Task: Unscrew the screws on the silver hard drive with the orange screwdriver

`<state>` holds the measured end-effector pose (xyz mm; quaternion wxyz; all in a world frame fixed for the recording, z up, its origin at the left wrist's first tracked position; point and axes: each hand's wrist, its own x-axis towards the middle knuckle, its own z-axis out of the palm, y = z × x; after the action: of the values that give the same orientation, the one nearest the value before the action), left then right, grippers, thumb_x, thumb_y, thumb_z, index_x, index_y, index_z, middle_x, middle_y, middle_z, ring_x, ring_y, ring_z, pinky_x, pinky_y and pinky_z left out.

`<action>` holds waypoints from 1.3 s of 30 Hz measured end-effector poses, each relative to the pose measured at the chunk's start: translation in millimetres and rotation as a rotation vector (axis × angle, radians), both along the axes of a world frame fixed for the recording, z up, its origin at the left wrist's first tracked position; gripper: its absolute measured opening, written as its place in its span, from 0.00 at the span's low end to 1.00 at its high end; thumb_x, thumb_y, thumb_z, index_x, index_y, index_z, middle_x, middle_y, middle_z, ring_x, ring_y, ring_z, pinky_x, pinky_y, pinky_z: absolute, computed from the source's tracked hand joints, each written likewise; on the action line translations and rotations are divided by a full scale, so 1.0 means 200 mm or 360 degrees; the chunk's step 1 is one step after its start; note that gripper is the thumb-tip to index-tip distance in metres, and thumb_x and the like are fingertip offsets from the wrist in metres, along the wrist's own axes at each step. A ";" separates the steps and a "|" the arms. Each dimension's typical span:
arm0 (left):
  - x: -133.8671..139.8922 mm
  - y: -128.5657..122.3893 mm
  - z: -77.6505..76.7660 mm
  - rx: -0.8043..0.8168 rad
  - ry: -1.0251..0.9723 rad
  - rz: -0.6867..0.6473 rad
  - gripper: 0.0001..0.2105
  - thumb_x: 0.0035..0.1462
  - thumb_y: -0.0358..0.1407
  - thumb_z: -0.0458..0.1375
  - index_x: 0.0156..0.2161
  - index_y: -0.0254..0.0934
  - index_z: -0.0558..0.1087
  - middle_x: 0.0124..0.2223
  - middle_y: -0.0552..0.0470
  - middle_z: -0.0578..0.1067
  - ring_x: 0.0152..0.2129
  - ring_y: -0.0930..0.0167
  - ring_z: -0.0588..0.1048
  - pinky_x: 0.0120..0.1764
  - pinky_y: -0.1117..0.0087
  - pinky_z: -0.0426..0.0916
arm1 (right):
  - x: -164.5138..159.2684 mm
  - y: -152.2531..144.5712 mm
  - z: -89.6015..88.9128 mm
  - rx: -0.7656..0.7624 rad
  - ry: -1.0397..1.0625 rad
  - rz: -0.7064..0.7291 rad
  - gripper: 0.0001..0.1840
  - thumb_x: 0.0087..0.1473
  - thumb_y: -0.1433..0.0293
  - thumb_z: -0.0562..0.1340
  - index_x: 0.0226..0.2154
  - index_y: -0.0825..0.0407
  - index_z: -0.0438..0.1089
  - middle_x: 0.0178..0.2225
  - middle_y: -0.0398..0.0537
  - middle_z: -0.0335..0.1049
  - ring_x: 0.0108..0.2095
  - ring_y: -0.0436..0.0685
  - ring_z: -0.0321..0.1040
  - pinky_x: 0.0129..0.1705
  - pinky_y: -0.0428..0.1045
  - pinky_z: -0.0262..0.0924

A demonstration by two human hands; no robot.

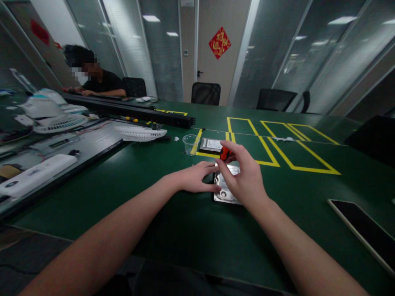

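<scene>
A silver hard drive [227, 196] lies on the green table in front of me, its metal cover partly hidden by my hands. My right hand [243, 170] is closed around the red and black handle of a screwdriver [226, 153], held above the far part of the drive. The screwdriver's tip is hidden behind my fingers. At the drive's left side is my left hand [199, 176], thumb and fingers stretched apart with their tips touching the drive. Just beyond, a second hard drive [210, 144] with a white label lies flat, beside a clear plastic cup [190, 144].
Yellow tape rectangles [311, 168] mark the table [173, 222]. A phone-like slab [364, 230] lies at right. Left are a long black bar [160, 117], white fan parts [142, 132] and a large metal panel [86, 139]. A person [105, 82] sits at the far left.
</scene>
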<state>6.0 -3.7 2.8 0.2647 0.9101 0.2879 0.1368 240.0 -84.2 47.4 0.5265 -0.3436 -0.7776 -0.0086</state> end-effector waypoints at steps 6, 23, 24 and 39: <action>0.00 0.00 0.00 -0.0023 0.0027 0.0034 0.47 0.77 0.70 0.72 0.86 0.43 0.75 0.91 0.31 0.71 0.90 0.37 0.67 0.90 0.31 0.62 | 0.00 0.01 -0.01 0.0048 0.0016 0.0023 0.28 0.79 0.74 0.68 0.75 0.41 0.77 0.64 0.56 0.90 0.56 0.67 0.91 0.63 0.67 0.90; 0.00 0.00 0.00 -0.0030 -0.0006 0.0035 0.48 0.76 0.70 0.74 0.89 0.48 0.73 0.93 0.34 0.68 0.91 0.35 0.66 0.89 0.28 0.65 | 0.00 -0.01 -0.01 -0.0003 0.0032 0.0002 0.29 0.78 0.73 0.66 0.75 0.41 0.73 0.66 0.58 0.89 0.60 0.70 0.92 0.63 0.68 0.90; 0.00 0.00 0.00 -0.0034 0.0000 0.0037 0.49 0.76 0.70 0.74 0.89 0.48 0.73 0.93 0.34 0.68 0.91 0.35 0.65 0.89 0.28 0.64 | 0.00 -0.01 -0.01 -0.0001 0.0030 0.0001 0.29 0.78 0.73 0.66 0.75 0.42 0.73 0.66 0.58 0.89 0.61 0.70 0.91 0.63 0.69 0.90; 0.00 0.00 0.00 -0.0007 0.0016 0.0017 0.48 0.77 0.71 0.72 0.88 0.45 0.74 0.92 0.31 0.70 0.89 0.35 0.67 0.88 0.29 0.65 | 0.00 0.01 -0.02 0.0068 0.0017 -0.0054 0.27 0.79 0.72 0.70 0.74 0.39 0.78 0.63 0.55 0.91 0.57 0.70 0.91 0.62 0.68 0.91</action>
<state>6.7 -2.8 2.5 0.2645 0.9087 0.2943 0.1330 240.7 -82.0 43.6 0.5377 -0.3455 -0.7684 -0.0324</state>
